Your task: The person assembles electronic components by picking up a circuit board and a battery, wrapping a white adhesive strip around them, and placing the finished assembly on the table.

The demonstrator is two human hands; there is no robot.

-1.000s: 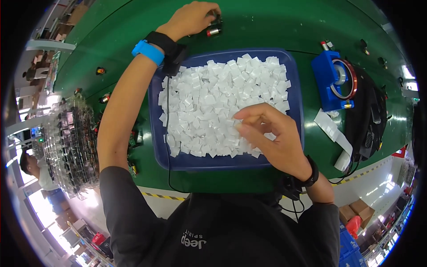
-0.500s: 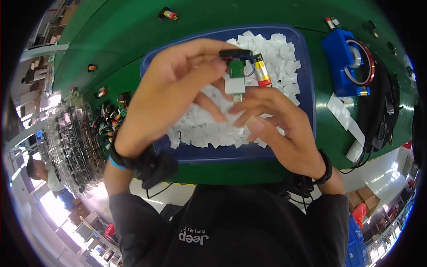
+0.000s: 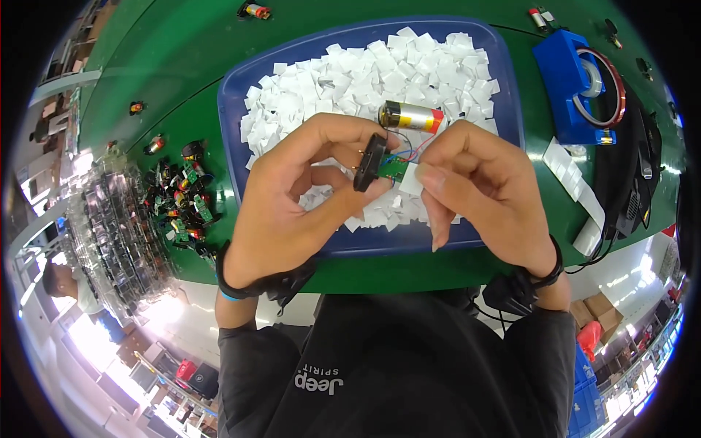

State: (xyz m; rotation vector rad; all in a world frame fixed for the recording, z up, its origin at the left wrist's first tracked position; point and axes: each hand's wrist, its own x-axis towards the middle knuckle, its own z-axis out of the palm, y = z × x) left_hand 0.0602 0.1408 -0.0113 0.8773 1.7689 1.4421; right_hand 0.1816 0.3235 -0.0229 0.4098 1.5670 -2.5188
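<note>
Over a blue tub (image 3: 226, 117) heaped with white square paper pieces (image 3: 365, 69), my left hand (image 3: 285, 201) is closed on a small circuit board assembly. It grips the assembly by its black round end piece (image 3: 371, 162), which stands on edge. A green circuit board (image 3: 395, 168) extends to the right from that piece. Thin blue and red wires link it to a silver, yellow and red cylindrical battery (image 3: 411, 117) just above my fingers. My right hand (image 3: 496, 193) pinches a white square piece (image 3: 412, 179) at the board's right end, thumb on top.
Left of the tub lies a pile of similar board assemblies (image 3: 179, 193), beside stacked clear trays (image 3: 120, 226). A blue tape dispenser (image 3: 558, 80) stands to the right, near a white strip (image 3: 573, 186) and a black bag-like item (image 3: 631, 168). A loose battery assembly (image 3: 255, 10) lies farther back.
Both hands have come lower, nearer my body. The assembly has turned, so its black end now faces left. My right hand's fingers have closed on the white square at the board.
</note>
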